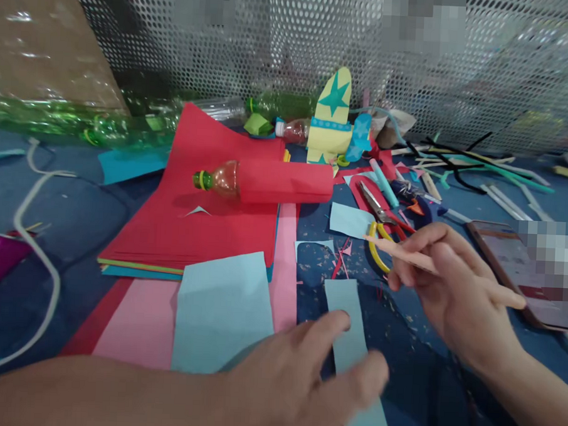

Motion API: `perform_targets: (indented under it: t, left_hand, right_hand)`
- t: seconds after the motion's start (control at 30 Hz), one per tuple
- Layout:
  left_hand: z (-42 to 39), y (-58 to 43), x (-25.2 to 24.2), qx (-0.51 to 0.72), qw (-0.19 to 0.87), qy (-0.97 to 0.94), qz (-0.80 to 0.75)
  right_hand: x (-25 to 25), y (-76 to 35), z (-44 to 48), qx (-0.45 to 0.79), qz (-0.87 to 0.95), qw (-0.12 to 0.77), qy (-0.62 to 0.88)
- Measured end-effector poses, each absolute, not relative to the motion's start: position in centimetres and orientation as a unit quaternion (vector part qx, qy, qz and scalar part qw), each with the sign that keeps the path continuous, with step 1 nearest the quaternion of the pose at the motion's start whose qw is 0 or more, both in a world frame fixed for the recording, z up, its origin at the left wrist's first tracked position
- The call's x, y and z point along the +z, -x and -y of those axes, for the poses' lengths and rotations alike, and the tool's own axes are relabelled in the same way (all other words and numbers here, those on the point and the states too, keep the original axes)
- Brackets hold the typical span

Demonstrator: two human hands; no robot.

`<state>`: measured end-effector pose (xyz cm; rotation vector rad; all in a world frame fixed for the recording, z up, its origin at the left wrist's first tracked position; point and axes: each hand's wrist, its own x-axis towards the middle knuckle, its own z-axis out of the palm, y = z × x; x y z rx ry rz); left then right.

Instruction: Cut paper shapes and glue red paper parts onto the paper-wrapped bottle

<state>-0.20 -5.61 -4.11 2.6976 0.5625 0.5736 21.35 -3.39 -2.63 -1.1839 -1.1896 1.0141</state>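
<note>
My left hand [305, 377] reaches in from the lower left, slightly blurred, with its fingers apart over a light blue paper strip [344, 303]. Whether it touches the strip I cannot tell. A wider light blue sheet [223, 304] lies left of it, partly under my forearm. At the right, my right hand [450, 289] is closed around a slim pink stick [423, 260], pencil-like, its tip pointing left. Just beyond that tip are scissors [381, 211] with red and yellow handles, beside a small light blue paper piece [352, 221].
A bottle wrapped in red paper [285, 181] lies on stacked red sheets [217, 235]. Behind it stands a yellow paper rocket [333, 114] with blue stars. Green plastic bottles [122, 130] line the perforated metal panel [225, 47]. A phone [512, 260] and pipe cleaners [484, 162] lie right.
</note>
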Motion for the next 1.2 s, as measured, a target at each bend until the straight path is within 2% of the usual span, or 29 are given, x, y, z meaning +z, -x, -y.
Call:
perform_targets:
  t: [0.1, 0.17, 0.23, 0.37, 0.87, 1.0, 1.2]
  left_hand:
    - [4.9, 0.4, -3.8, 0.269, 0.291, -0.878, -0.269]
    - [4.5, 0.3, -3.8, 0.271, 0.352, -0.833, -0.330]
    - [4.0, 0.2, -3.9, 0.246, 0.411, -0.791, -0.380]
    - [3.6, -0.1, -3.9, 0.245, 0.476, -0.752, -0.383]
    - [4.2, -0.3, -4.9, 0.216, 0.424, -0.823, -0.310]
    - [4.2, -0.3, -5.0, 0.211, 0.417, -0.824, -0.321]
    - [4.3, -0.3, -5.1, 0.232, 0.402, -0.826, -0.319]
  right_hand:
    - [-2.3, -21.4, 3.8, 0.469, 0.487, 0.586, 0.447]
    - [-2.1, -21.1, 4.3, 0.483, 0.486, 0.584, 0.436]
    - [-2.1, -20.7, 4.9, 0.490, 0.506, 0.558, 0.438]
    - [-2.6, -20.1, 5.8, 0.470, 0.568, 0.499, 0.456]
    - [-3.1, -17.7, 5.8, 0.396, 0.695, 0.338, 0.496]
    - [-3.1, -17.1, 5.9, 0.364, 0.711, 0.329, 0.504]
    - [-2.6, -16.9, 5.8, 0.389, 0.707, 0.307, 0.504]
